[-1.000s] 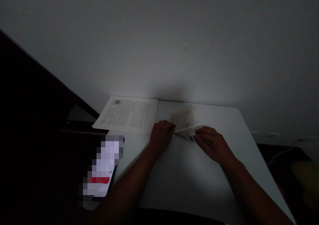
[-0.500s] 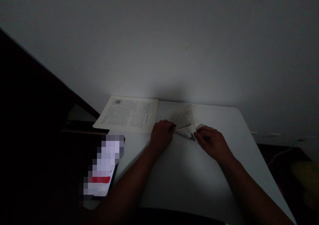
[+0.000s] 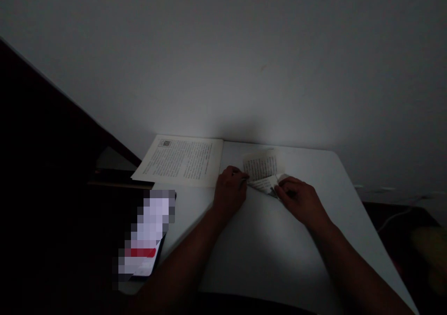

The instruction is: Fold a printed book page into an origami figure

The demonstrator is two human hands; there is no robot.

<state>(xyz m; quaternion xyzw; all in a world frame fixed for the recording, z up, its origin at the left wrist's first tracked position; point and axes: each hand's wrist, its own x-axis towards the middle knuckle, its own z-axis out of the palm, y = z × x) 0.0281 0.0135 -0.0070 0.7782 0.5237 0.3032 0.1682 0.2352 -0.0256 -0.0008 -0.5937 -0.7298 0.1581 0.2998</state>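
Observation:
A printed sheet of paper (image 3: pixel 260 166), partly folded, lies on the white table with its far part lying back toward the wall. My left hand (image 3: pixel 230 191) is closed on the left end of its folded near edge. My right hand (image 3: pixel 298 198) pinches the right end of that fold between thumb and fingers. Between the hands a folded flap with print and a darker patch shows. My fingers hide both ends of the fold.
Flat printed pages (image 3: pixel 181 161) with a small square code lie at the table's back left. A phone (image 3: pixel 148 236) with a lit, pixelated screen rests at the left edge. The wall (image 3: pixel 244 63) borders the white table (image 3: pixel 265 264); a cable (image 3: pixel 394 217) hangs at right.
The paper's far part has shifted and looks lower and shorter than before. My left hand's fingers have moved slightly along the fold; my right hand keeps its pinch.

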